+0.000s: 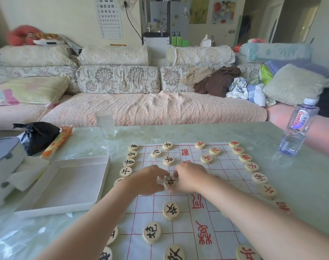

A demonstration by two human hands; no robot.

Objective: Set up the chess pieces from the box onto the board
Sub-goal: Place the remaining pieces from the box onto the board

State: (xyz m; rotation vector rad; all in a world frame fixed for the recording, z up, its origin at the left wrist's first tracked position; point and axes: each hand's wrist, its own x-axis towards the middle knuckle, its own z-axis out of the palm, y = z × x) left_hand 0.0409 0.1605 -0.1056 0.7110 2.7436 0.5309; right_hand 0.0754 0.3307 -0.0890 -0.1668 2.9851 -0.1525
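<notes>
From the head camera, I saw the left hand (148, 180) and the right hand (190, 178) meet over the middle of the board (178, 231). Each grip pinched the same round piece (170, 182), which had a black mark. Other pieces (170, 211) sat on the board. The white box (66, 184) lay just beside it on the counter (300, 184).

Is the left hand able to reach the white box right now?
Likely yes: the white box sits beside the board, only flat edge pieces between, but the left hand pinches a piece.
</notes>
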